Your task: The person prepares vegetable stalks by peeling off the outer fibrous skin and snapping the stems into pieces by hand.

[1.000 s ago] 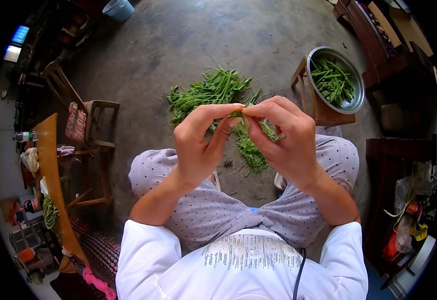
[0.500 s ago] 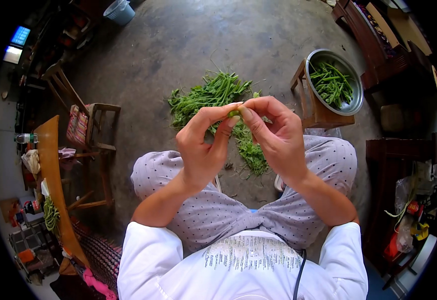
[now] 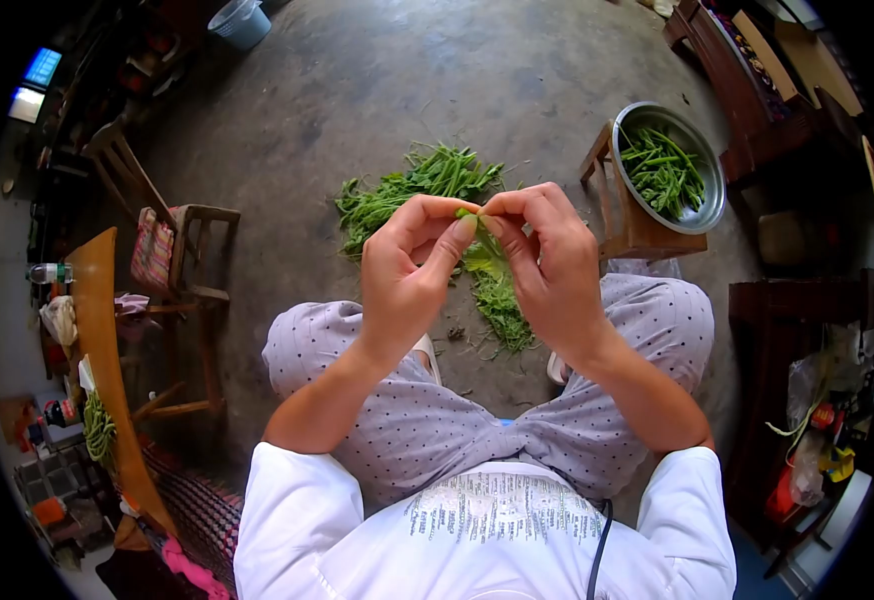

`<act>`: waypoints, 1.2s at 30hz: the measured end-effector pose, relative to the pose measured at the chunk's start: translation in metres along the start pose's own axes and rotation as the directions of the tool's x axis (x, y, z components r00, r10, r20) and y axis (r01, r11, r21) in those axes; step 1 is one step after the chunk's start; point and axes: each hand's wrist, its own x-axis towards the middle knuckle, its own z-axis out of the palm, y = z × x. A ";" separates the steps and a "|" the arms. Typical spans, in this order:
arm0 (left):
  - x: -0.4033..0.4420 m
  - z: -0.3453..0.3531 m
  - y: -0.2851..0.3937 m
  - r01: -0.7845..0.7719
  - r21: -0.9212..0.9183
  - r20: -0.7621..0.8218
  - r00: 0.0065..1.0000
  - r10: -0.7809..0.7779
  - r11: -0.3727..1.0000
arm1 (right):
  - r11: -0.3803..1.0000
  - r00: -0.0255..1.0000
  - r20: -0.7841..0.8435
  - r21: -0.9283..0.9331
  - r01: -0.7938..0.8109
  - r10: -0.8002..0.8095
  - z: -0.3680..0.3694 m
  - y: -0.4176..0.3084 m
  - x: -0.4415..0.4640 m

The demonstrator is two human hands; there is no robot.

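Both hands meet in front of my knees, pinching one green vegetable stem [image 3: 469, 214] between thumbs and forefingers. My left hand [image 3: 409, 262] is closed on the stem's left end. On the right side of it, my right hand [image 3: 549, 262] pinches it too, with a pale green leafy part hanging beneath. Below on the floor lies a pile of leafy green stems [image 3: 422, 180], partly covered by my hands. A smaller heap of green scraps [image 3: 505, 312] lies nearer my feet.
A metal basin [image 3: 714, 205] of green stems stands on a wooden stool [image 3: 647, 238] to the right. At left are a wooden chair [image 3: 192, 245] and a table edge [image 3: 97, 300]. Dark wooden furniture [image 3: 787, 300] stands at right. A blue bucket [image 3: 241, 25] is at the back.
Both hands have risen slightly away from me, and the left has turned a little. More of the green stem and a hanging leafy part now show between the fingers.
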 end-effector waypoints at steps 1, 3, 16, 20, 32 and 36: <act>0.001 -0.001 -0.001 0.002 -0.002 -0.003 1.000 -0.002 1.000 | 1.000 1.000 0.005 0.002 0.001 -0.001 0.000 0.000 0.000; 0.001 -0.002 -0.002 0.004 -0.004 -0.007 1.000 -0.004 1.000 | 0.999 1.000 0.028 -0.039 0.001 0.000 0.000 0.001 0.000; 0.002 -0.006 0.001 0.045 -0.007 0.069 0.997 -0.044 0.999 | 0.995 0.998 0.014 -0.075 0.060 -0.060 0.001 0.004 0.000; 0.004 -0.006 0.001 0.137 -0.121 0.097 0.987 -0.126 0.983 | 0.993 0.995 -0.034 -0.072 0.096 -0.099 0.004 0.006 0.000; 0.005 -0.011 -0.003 0.217 -0.191 0.162 0.969 -0.188 0.957 | 0.799 0.952 0.146 0.519 -0.305 0.268 0.009 0.022 0.001; 0.005 -0.011 -0.006 0.246 -0.169 0.204 0.956 -0.210 0.954 | 0.404 0.848 0.366 0.759 -0.511 0.384 0.003 0.023 0.006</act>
